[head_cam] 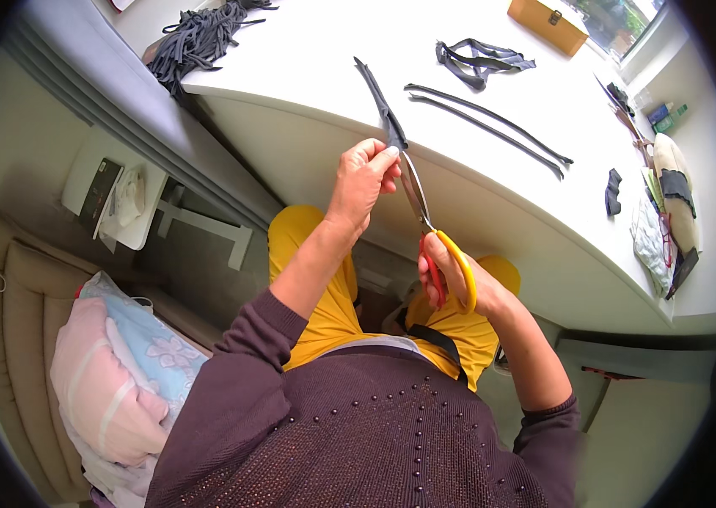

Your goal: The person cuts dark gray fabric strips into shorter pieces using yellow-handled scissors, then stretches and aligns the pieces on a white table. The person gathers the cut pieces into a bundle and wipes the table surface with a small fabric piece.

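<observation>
Pinched between the thumb and fingers of my left hand (364,181) is the near end of a dark grey fabric strip (378,98), whose far part reaches over the white table (307,57). My right hand (459,276) grips scissors (418,190) by their yellow and red handles. The blades point up at the strip's near end, beside my left fingertips; whether they cut into the cloth is hard to tell. Right of the strip, two narrow dark cords (491,124) lie side by side on the table. Behind them rests a loosely looped dark band (482,60).
A heap of dark strips (205,41) sits at the table's left corner. Along the right stand a cream cushion (675,197) with a dark band, a white cloth (650,235) and a small dark fabric piece (613,192). A yellow-brown box (548,25) is at the back. Folded bedding (117,387) lies left.
</observation>
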Demonstrator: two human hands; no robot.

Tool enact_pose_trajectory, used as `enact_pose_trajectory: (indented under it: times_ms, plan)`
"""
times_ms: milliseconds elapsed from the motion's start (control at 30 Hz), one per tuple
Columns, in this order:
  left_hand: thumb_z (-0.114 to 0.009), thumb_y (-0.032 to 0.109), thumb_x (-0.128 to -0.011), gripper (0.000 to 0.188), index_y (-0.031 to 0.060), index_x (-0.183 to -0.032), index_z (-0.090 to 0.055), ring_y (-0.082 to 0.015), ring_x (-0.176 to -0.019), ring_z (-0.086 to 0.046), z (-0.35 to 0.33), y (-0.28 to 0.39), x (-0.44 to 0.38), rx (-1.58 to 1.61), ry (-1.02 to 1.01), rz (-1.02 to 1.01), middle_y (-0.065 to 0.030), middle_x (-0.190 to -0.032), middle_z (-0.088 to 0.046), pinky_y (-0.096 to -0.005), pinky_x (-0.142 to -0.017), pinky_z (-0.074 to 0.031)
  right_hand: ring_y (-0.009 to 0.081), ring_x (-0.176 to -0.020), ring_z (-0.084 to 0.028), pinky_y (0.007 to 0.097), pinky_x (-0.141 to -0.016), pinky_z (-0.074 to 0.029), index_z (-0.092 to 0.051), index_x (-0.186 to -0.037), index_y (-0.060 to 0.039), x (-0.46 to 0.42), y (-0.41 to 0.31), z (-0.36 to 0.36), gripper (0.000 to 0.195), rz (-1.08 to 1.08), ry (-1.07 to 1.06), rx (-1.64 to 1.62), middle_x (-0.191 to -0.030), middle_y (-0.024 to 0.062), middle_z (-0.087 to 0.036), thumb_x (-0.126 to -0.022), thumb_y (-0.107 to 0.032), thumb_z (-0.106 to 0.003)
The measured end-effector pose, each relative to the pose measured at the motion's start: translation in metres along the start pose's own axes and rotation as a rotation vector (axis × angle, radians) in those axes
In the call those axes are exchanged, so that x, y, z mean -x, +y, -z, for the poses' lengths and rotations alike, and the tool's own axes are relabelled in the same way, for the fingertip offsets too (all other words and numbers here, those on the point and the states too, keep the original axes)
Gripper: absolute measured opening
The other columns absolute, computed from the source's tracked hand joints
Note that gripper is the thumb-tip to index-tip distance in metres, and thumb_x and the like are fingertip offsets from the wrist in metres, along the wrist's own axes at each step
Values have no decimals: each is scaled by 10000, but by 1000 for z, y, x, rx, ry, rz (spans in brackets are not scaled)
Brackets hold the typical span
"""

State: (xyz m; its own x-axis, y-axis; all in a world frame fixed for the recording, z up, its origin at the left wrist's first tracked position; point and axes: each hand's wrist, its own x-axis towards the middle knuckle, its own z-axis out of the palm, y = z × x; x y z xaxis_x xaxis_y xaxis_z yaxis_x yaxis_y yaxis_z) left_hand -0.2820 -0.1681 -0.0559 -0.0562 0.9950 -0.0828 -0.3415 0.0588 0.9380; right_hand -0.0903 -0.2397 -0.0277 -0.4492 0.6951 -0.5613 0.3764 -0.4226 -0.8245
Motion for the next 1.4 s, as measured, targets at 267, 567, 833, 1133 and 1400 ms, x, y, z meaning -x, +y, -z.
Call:
enact_pose_trajectory:
  times_ms: [267,567,833,1133,1400]
  plan:
    - [-587,169,-942,171,93,-788,-602,-53,-616,-501,2,-9,8,65,-60,23,26,-695,-579,-205,-575,-409,133,-431,-491,269,-427,-431,-456,-742,-58,-12,-8,-9,667,-18,103,-50,-584,23,-447,-906,-702,-400]
    - [-567,162,-956,201,100,-765,-576,-56,-600,-477,1,-15,15,95,-82,19,28,-691,-565,-203,-571,-400,133,-389,-478,271,-383,-421,-448,-691,-69,-10,-12,-16,660,18,128,-82,-537,13,-433,-911,-690,-417]
    - [-589,202,-948,185,96,-796,-588,-58,-612,-514,3,-16,13,33,-92,61,15,-709,-585,-201,-582,-417,152,-369,-502,285,-369,-411,-446,-658,-49,-12,-4,-14,651,60,151,-9,-509,31,-442,-936,-638,-437]
    - [-588,178,-933,150,63,-839,-604,-81,-601,-551,-1,-9,-4,-70,96,-42,-11,-736,-620,-219,-590,-444,126,-401,-497,271,-399,-414,-469,-725,-47,-8,1,-9,622,28,150,36,-571,18,-464,-933,-633,-448]
    - [-571,137,-932,141,53,-823,-604,-78,-595,-536,-1,-11,5,-30,68,-24,-7,-722,-608,-228,-585,-438,89,-480,-463,237,-458,-401,-467,-817,-70,-13,2,-8,603,-99,89,-73,-667,-8,-449,-913,-666,-451]
